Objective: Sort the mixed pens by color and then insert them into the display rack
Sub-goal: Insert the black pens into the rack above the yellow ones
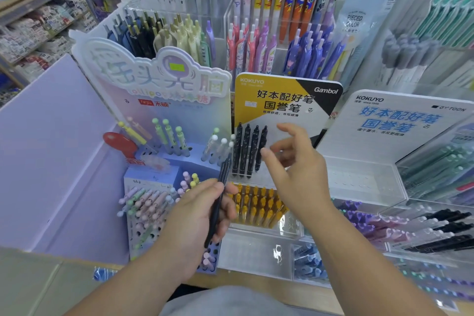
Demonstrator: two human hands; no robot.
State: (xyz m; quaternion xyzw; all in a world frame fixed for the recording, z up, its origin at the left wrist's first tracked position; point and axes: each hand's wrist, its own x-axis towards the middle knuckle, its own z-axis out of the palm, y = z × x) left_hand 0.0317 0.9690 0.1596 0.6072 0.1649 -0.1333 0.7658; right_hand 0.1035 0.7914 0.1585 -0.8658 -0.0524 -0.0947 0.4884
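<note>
Grips dark pens (223, 170), apparently two, in the left hand (197, 218), slanted upward, in front of the display rack (277, 100). Holds the right hand (300, 174) empty, fingers loosely spread, just beside four standing pens (247, 151) in that rack's upper row.

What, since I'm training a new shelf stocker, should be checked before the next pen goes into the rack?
1. Supply secure: left hand grips the dark slim pens. Ok.
2. Placing hand free: right hand is open and holds nothing. Ok.
3. Colour match: four black pens stand in the back row of the rack with the yellow-and-black sign card, and the held pens look equally dark. Ok.
4. Free hole beside that row: the right hand covers the spot. Cannot tell.
5. Held pens' tip direction: too blurred. Cannot tell.
6. Yellow-orange pens are grouped apart in the front rows. Ok.
</note>
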